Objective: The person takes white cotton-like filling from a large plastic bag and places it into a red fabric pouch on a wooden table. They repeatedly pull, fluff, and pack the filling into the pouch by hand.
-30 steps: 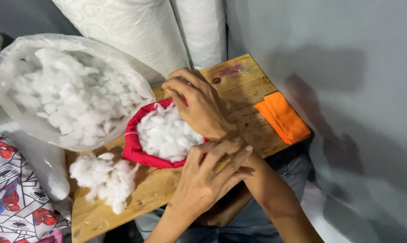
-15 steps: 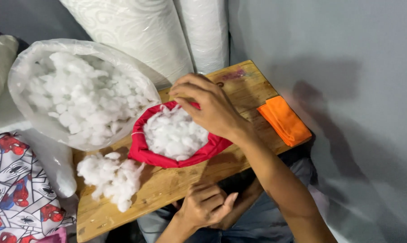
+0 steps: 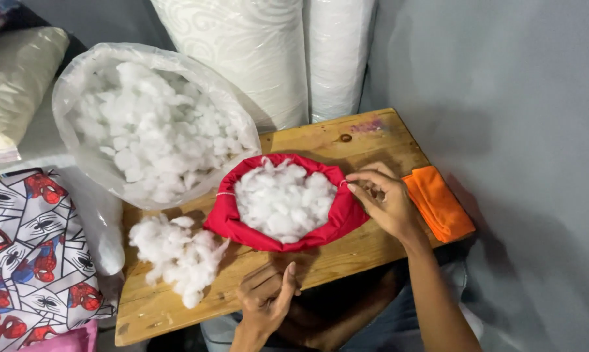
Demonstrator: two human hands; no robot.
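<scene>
A red fabric pouch lies open on a wooden board, filled with white fibre stuffing. My right hand is at the pouch's right rim, with thumb and fingers pinching a thin thread there. My left hand hovers below the board's near edge, fingers loosely curled, and I cannot see anything in it. A loose heap of stuffing sits on the board to the left of the pouch.
A big clear plastic bag of stuffing leans at the board's back left. A folded orange cloth lies on the right end. White wrapped rolls stand behind; printed fabric is at left; a grey wall is at right.
My right hand moved from the pouch's top rim to its right rim. My left hand dropped off the pouch to below the board's edge. The view shifted slightly.
</scene>
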